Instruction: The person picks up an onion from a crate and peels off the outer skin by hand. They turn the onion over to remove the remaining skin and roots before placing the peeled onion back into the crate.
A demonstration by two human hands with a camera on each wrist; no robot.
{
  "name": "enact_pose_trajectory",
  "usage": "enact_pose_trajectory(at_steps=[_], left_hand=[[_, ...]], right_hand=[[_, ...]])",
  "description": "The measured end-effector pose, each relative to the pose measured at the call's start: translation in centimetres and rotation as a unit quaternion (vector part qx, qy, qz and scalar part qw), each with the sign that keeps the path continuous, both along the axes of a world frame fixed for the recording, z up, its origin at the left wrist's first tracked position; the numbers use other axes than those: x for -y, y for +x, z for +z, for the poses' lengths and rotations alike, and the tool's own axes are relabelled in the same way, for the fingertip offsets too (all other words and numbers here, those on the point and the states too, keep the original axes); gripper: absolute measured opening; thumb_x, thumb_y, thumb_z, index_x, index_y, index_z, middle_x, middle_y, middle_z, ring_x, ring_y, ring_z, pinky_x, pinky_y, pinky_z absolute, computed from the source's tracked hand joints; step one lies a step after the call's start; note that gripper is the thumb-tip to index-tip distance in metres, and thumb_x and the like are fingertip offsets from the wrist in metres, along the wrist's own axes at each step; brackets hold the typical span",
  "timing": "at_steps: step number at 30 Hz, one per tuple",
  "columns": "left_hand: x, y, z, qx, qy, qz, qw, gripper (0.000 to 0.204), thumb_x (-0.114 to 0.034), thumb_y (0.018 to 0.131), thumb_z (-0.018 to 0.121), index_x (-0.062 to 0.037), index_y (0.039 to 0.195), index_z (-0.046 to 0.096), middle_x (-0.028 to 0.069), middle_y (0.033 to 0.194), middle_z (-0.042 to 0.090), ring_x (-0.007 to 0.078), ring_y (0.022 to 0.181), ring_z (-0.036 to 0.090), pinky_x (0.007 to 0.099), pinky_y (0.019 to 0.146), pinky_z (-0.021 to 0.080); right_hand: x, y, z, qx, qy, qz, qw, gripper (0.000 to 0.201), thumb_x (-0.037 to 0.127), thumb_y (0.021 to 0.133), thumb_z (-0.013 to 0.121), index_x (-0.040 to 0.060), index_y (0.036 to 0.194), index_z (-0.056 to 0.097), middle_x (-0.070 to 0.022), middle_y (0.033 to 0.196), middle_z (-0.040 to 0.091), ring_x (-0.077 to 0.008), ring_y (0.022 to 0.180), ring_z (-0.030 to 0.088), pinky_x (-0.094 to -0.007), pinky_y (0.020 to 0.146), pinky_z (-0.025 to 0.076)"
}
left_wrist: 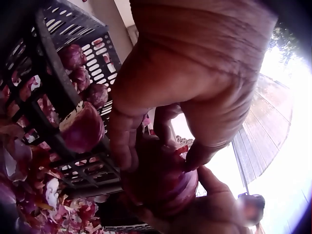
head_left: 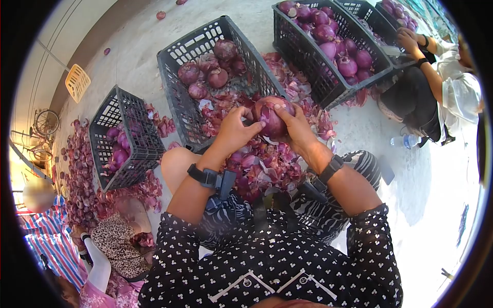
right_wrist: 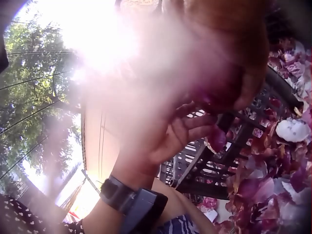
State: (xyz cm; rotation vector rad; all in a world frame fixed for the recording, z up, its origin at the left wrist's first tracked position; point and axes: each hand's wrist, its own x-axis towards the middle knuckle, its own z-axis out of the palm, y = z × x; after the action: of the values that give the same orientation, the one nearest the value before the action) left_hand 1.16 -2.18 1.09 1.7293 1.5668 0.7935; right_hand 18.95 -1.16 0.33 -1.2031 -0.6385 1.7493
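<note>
- Head view: my right hand (head_left: 303,131) grips 1 big red onion (head_left: 275,120) from the right, thumb laid across its top.
- My left hand (head_left: 236,128) pinches at the onion's left side, thumb against its skin, fingers bent.
- The onion sits between my 2 hands, above the near end of a black crate (head_left: 174,102) and a pile of peel (head_left: 269,167).
- In that crate, at least 6 loose onions (head_left: 217,77) lie toward the far end, with peel nearer me.
- To the right, a fuller crate (head_left: 308,72) holds onions; beyond it, on the far right, a person (head_left: 459,82) sits near a clear bottle (head_left: 405,141).
- To the left stands a smaller crate (head_left: 146,149), with a heap of onions (head_left: 77,174) on the ground beyond it.
- Left wrist view: my left thumb and fingers touch the onion, dark in shadow; my right hand supports it from the right. The black crate is on the left.
- Right wrist view: glare blurs much of my right hand, clasped over the onion. My left fingers curl beside it, next to a flap of peel (right_wrist: 216,140).
</note>
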Motion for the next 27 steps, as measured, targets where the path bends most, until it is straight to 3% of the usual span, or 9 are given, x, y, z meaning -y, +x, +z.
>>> enact_pose_trajectory(at_steps=[2, 4, 7, 10, 16, 24, 27], left_hand=[[-0.2, -0.2, -0.7, 0.032, -0.007, 0.000, 0.999, 0.032, -0.022, 0.070, 0.075, 0.0010, 0.083, 0.058, 0.0116, 0.082, 0.059, 0.0206, 0.076, 0.057, 0.0317, 0.069, 0.046], [-0.3, -0.7, -1.5, 0.134, -0.077, 0.004, 0.988, 0.031, -0.023, 0.070, 0.075, 0.0007, 0.081, 0.059, 0.0136, 0.084, 0.059, 0.0227, 0.077, 0.057, 0.0324, 0.071, 0.046], [-0.2, -0.9, -2.0, 0.063, -0.030, -0.012, 0.998, 0.026, -0.022, 0.072, 0.072, 0.0008, 0.077, 0.061, 0.0141, 0.081, 0.061, 0.0201, 0.073, 0.058, 0.0317, 0.067, 0.047], [0.4, -0.5, -0.6, 0.026, -0.056, -0.010, 0.998, 0.023, -0.021, 0.074, 0.069, 0.0015, 0.075, 0.064, 0.0131, 0.073, 0.063, 0.0184, 0.066, 0.060, 0.0315, 0.062, 0.047], [0.8, 0.2, 0.9, 0.054, -0.115, 0.011, 0.992, 0.022, -0.019, 0.077, 0.064, 0.0033, 0.077, 0.064, 0.0097, 0.064, 0.064, 0.0122, 0.059, 0.059, 0.0291, 0.057, 0.046], [0.2, 0.0, 0.3, 0.174, -0.104, 0.008, 0.979, 0.013, -0.010, 0.074, 0.061, 0.0022, 0.074, 0.063, 0.0029, 0.063, 0.060, 0.0072, 0.058, 0.052, 0.0260, 0.053, 0.042], [0.2, -0.2, 0.6, 0.160, -0.102, 0.001, 0.982, 0.012, -0.010, 0.073, 0.061, 0.0022, 0.072, 0.062, 0.0022, 0.062, 0.060, 0.0067, 0.057, 0.050, 0.0259, 0.052, 0.041]], right_hand=[[-0.1, 0.1, 0.0, -0.001, -0.002, 0.006, 1.000, 0.071, 0.029, 0.084, 0.067, 0.0012, 0.134, 0.025, -0.0204, 0.122, 0.045, -0.0318, 0.097, 0.060, -0.0439, 0.061, 0.058], [0.0, 0.1, 0.3, -0.003, -0.003, 0.011, 1.000, 0.070, 0.029, 0.084, 0.067, 0.0007, 0.133, 0.025, -0.0205, 0.122, 0.045, -0.0318, 0.097, 0.060, -0.0437, 0.061, 0.058], [0.2, 0.0, 0.6, 0.012, -0.008, 0.000, 1.000, 0.069, 0.029, 0.084, 0.067, -0.0003, 0.132, 0.026, -0.0202, 0.121, 0.046, -0.0313, 0.096, 0.060, -0.0434, 0.060, 0.058], [0.2, 0.0, -0.1, -0.008, 0.003, -0.005, 1.000, 0.073, 0.027, 0.082, 0.070, -0.0008, 0.132, 0.026, -0.0196, 0.120, 0.047, -0.0298, 0.097, 0.060, -0.0414, 0.063, 0.058], [0.7, -0.3, -0.7, 0.050, 0.050, -0.016, 0.997, 0.081, 0.020, 0.072, 0.078, -0.0011, 0.132, 0.028, -0.0179, 0.118, 0.048, -0.0271, 0.099, 0.058, -0.0377, 0.071, 0.058], [0.1, 0.8, 1.1, -0.018, 0.011, 0.020, 1.000, 0.063, 0.029, 0.077, 0.071, 0.0036, 0.124, 0.040, -0.0150, 0.110, 0.056, -0.0247, 0.085, 0.066, -0.0366, 0.053, 0.057], [0.1, 1.4, 1.3, -0.022, 0.012, 0.032, 0.999, 0.054, 0.036, 0.081, 0.066, 0.0065, 0.122, 0.046, -0.0122, 0.107, 0.059, -0.0219, 0.087, 0.066, -0.0372, 0.055, 0.057]])
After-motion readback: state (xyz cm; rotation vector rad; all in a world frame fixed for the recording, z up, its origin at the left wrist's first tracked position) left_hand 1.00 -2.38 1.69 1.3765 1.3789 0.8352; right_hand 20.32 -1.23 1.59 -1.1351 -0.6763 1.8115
